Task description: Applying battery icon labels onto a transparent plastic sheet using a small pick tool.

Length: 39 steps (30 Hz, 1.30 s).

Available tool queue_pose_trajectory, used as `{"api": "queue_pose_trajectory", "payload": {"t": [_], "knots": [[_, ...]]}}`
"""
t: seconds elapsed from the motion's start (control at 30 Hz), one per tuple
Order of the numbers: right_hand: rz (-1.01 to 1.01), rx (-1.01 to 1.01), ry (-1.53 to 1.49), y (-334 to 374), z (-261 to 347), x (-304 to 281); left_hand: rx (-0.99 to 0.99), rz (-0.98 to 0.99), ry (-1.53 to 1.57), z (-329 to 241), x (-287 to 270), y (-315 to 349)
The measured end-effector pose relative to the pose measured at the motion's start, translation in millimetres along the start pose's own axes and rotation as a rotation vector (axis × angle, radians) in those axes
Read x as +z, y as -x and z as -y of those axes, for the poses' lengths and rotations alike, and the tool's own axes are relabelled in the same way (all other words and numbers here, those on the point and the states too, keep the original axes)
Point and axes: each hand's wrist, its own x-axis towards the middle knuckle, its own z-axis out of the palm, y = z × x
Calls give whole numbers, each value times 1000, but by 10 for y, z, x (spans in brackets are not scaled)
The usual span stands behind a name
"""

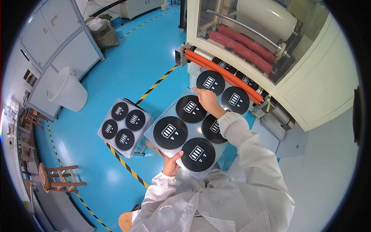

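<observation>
Disc-print pile (122, 125) prob. done; big sheet (193, 131) likely mid-job.
Your L hand (172, 164) pinches its near-L edge; R hand (208, 101) curled by far corner, contents unclear.

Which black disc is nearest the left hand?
The lowest disc in the picture: its left edge is right beside the left hand; the others all lie farther from it.
</observation>
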Motion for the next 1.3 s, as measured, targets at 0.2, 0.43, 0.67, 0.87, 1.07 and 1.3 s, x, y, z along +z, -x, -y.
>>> {"api": "queue_pose_trajectory", "payload": {"t": [0.2,0.43,0.67,0.87,1.07,1.3], "knots": [[192,72,-21,-166,24,-110,-46,-25,19,-84,5,52],[329,32,-169,462,-364,-844,-17,-68,-14,-28,-16,108],[680,373,232,1793,-403,-2036,-74,-67,44,-54,-41,45],[532,650,-800,2071,-315,-2069,-106,-67,-12,-66,-100,0],[213,796,-885,2009,-64,-1751,-74,-79,-10,-156,168,123],[276,732,-1026,1942,208,-1915,-105,-33,60,-138,440,-2]]}}
